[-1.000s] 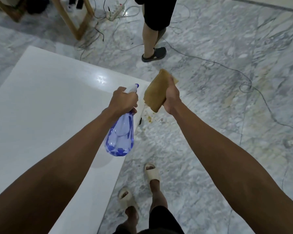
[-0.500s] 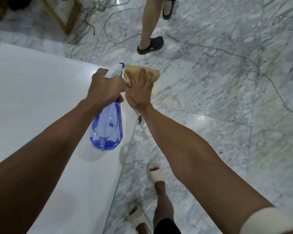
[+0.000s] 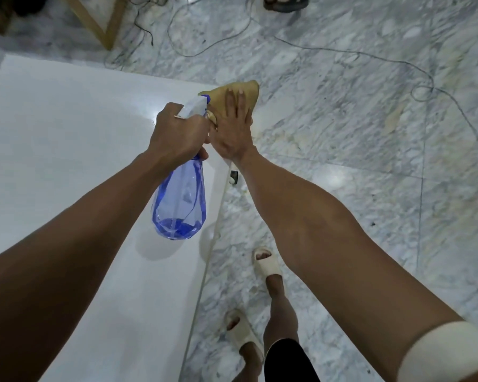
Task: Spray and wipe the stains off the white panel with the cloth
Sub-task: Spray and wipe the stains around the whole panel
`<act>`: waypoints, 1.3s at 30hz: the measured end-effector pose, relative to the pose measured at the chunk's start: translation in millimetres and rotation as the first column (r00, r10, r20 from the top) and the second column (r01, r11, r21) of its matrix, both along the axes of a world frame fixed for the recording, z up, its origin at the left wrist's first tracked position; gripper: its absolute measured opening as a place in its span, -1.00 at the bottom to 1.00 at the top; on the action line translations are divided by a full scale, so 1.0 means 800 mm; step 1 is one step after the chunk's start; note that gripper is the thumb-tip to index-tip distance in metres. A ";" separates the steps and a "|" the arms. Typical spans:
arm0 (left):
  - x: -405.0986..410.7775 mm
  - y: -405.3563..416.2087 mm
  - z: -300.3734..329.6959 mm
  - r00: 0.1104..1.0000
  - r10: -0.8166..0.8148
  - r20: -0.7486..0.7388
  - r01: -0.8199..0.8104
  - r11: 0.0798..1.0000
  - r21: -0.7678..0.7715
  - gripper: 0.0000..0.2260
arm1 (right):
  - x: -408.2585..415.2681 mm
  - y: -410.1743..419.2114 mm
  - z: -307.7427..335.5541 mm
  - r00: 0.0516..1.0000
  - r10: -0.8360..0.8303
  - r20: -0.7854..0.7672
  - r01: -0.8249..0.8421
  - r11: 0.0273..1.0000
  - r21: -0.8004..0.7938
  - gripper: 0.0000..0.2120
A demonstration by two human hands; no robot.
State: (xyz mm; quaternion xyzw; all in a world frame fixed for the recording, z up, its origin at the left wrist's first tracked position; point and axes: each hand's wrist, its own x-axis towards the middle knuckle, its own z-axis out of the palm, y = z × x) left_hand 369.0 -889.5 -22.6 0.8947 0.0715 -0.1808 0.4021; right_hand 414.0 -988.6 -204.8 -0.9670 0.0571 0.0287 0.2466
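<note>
Presently, the white panel (image 3: 66, 150) occupies the left half of the view, lying flat above the marble floor (image 3: 356, 133); its surface is glossy and shows a bright reflection near the far corner. No stains can be made out on the exposed part.

Over the panel's right portion, the left hand (image 3: 177, 133) grips the neck of a blue translucent spray bottle (image 3: 180, 205), fingers curled round the white trigger head, whose nozzle points toward the far corner. The bottle hangs tilted, with a small amount of blue liquid pooled at its base, and throws a shadow on the panel below.

Immediately right of it, the right hand (image 3: 233, 125) lies flat on a tan cloth (image 3: 249, 91), fingers straight and held close together, pressing the cloth onto the panel's far right corner. Part of the cloth overhangs the edge.

Further right, thin cables (image 3: 398, 62) trail across the floor. Below, the person's feet in pale sandals (image 3: 265, 263) stand beside the panel's right edge. A second person's dark sandal (image 3: 284, 2) shows at the top edge.
</note>
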 end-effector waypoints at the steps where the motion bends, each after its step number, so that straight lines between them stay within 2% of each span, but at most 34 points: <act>1: -0.007 0.004 -0.002 1.000 -0.011 0.001 0.011 1.000 0.002 -0.71 | -0.009 0.005 0.000 1.000 0.008 -0.008 -0.008 1.000 -0.008 -0.51; 8: -0.070 0.039 -0.008 0.999 -0.045 0.019 0.045 0.999 0.014 -0.70 | -0.075 0.040 0.013 0.998 0.027 -0.057 -0.029 0.999 -0.022 -0.42; 12: -0.122 0.077 -0.013 0.996 -0.078 0.051 0.076 0.996 0.036 -0.72 | -0.140 0.076 0.012 1.000 0.018 -0.020 -0.019 1.000 -0.016 -0.41; 16: -0.185 0.120 -0.017 0.997 -0.072 0.027 0.072 0.997 -0.005 -0.63 | -0.201 0.113 0.008 1.000 0.009 -0.026 -0.010 1.000 -0.016 -0.41; 20: -0.243 0.162 -0.030 0.995 -0.097 0.014 0.097 0.995 0.024 -0.73 | -0.259 0.152 0.001 1.000 -0.014 -0.026 0.013 1.000 -0.029 -0.42; 24: -0.287 0.204 -0.044 0.998 -0.059 0.002 0.059 0.997 0.051 -0.86 | -0.309 0.191 -0.008 0.997 -0.071 0.011 0.072 0.996 -0.053 -0.48; 32: -0.387 0.272 -0.044 1.000 0.001 0.023 -0.003 0.997 0.080 -0.84 | -0.420 0.257 -0.011 0.997 -0.072 0.013 0.072 0.997 0.005 -0.49; 39: -0.524 0.335 -0.043 0.998 0.053 0.026 -0.054 0.997 0.054 -0.77 | -0.545 0.322 -0.008 0.998 -0.052 0.039 0.051 0.999 0.010 -0.49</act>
